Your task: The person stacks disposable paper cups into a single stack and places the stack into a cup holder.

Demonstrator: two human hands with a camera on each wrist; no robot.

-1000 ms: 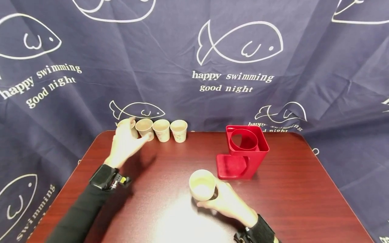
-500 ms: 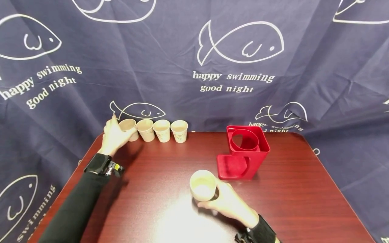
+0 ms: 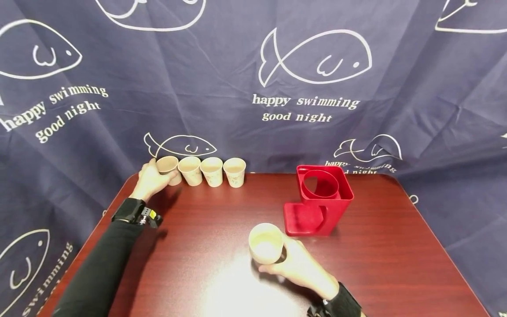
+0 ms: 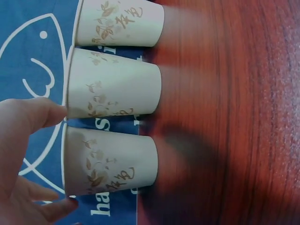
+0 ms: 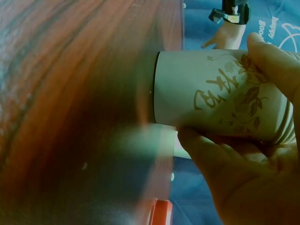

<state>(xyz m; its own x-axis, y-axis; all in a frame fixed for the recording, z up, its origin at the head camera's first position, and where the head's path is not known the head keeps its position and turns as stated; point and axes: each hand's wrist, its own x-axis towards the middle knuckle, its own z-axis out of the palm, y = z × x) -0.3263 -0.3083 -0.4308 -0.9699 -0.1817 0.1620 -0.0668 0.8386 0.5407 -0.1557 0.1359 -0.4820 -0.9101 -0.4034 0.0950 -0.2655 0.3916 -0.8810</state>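
The left hand [image 3: 151, 179] is well left of the red stand [image 3: 334, 209], thumb opposite fingers; the right hand [image 3: 299, 265] curls just in front of the stand.

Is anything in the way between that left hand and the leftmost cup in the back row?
Nothing visible. The left hand is right at the leftmost cup, straddling its rim. The second cup stands close beside it, so that side looks tight, but isn't in between.
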